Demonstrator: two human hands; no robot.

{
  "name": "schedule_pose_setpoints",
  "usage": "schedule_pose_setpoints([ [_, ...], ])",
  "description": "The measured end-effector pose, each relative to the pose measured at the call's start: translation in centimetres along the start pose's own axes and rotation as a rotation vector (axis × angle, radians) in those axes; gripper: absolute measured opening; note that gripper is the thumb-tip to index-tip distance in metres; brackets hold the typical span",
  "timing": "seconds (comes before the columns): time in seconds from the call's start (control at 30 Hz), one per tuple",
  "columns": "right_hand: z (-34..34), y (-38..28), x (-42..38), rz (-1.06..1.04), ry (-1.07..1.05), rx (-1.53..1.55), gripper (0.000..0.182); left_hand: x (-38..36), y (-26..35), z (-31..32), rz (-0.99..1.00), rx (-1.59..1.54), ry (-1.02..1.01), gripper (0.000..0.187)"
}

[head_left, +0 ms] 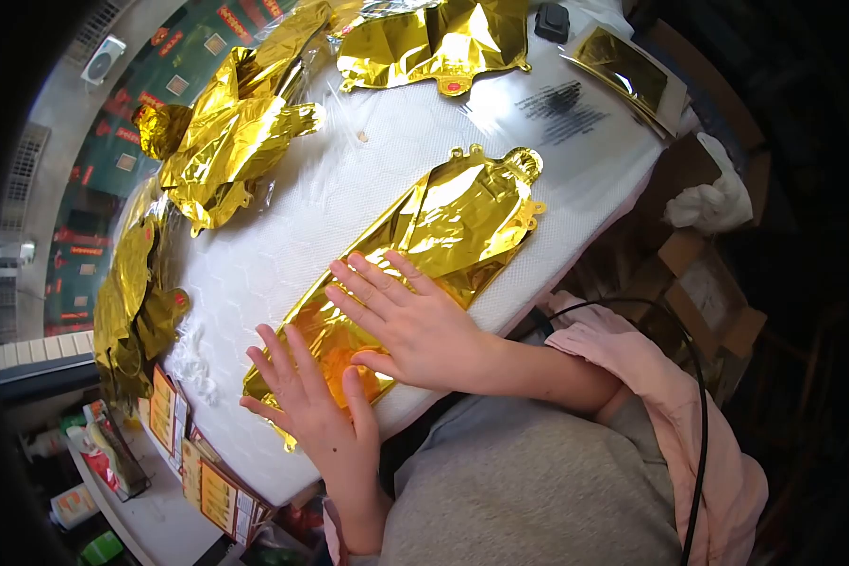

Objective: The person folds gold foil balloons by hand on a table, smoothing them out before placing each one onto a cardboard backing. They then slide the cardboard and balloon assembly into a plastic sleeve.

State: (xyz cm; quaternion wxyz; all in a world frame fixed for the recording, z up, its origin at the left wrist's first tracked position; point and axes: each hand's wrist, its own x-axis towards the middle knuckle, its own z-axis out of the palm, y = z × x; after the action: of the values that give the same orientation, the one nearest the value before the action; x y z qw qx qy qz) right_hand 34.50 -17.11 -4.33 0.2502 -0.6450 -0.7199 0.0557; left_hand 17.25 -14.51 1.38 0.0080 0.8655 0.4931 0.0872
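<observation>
A flat gold foil balloon (472, 203) lies slantwise on the white padded surface, with small tabs along its far end. My left hand (316, 410) rests over its near end, fingers spread and pointing up and away. Beside it, my right hand (415, 325) lies flat across the balloon's middle, fingers stretched out. Neither hand grips anything. An orange patch (344, 368) shows on the foil between the two hands. Part of the balloon's near half is hidden beneath my palms and fingers.
More gold foil balloons lie around: one crumpled (226, 156) at upper left, one (434, 47) at the far edge, one (127, 311) over the left edge. A black object (552, 21) and a stack of flat packets (623, 71) sit far right. An open cardboard box (707, 292) stands right.
</observation>
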Motion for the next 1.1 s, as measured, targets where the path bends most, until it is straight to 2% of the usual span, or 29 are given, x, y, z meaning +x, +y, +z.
schedule_pose_setpoints([
  [0.1,0.1,0.0,0.0,0.004,0.004,-0.004,0.082,0.7,-0.7,0.7,0.055,-0.077,-0.047,0.070],
  [0.2,0.0,0.0,0.0,0.001,-0.007,-0.012,0.082,1.2,-1.9,2.0,0.075,-0.024,-0.121,0.073],
  [0.33,0.1,0.0,-0.1,0.000,-0.018,-0.044,0.082,1.2,-2.5,2.9,0.085,-0.098,-0.146,0.076],
  [0.5,0.3,-0.1,0.0,-0.002,0.000,-0.055,0.081,1.3,-2.9,1.8,0.100,-0.217,-0.197,0.090],
  [0.7,-0.6,0.0,0.1,-0.003,0.004,-0.013,0.082,1.2,-2.9,2.4,0.126,-0.159,-0.185,0.096],
  [0.77,-1.9,0.2,-0.1,-0.140,0.008,0.011,0.081,1.2,-3.0,2.7,0.124,-0.159,-0.178,0.097],
  [0.8,-2.4,0.2,-0.4,-0.140,0.007,0.010,0.081,1.2,-3.0,2.8,0.120,-0.159,-0.173,0.097],
  [0.9,-3.6,0.4,-2.3,-0.104,0.001,0.005,0.080,1.3,-2.6,1.9,0.108,-0.200,-0.189,0.098],
  [0.97,-4.2,0.9,-3.6,0.014,-0.029,-0.020,0.080,1.4,-2.6,1.9,0.104,-0.210,-0.192,0.098],
  [1.1,-4.8,2.0,-5.5,0.053,-0.062,-0.058,0.081,1.4,-3.0,1.9,0.097,-0.252,-0.190,0.098],
])
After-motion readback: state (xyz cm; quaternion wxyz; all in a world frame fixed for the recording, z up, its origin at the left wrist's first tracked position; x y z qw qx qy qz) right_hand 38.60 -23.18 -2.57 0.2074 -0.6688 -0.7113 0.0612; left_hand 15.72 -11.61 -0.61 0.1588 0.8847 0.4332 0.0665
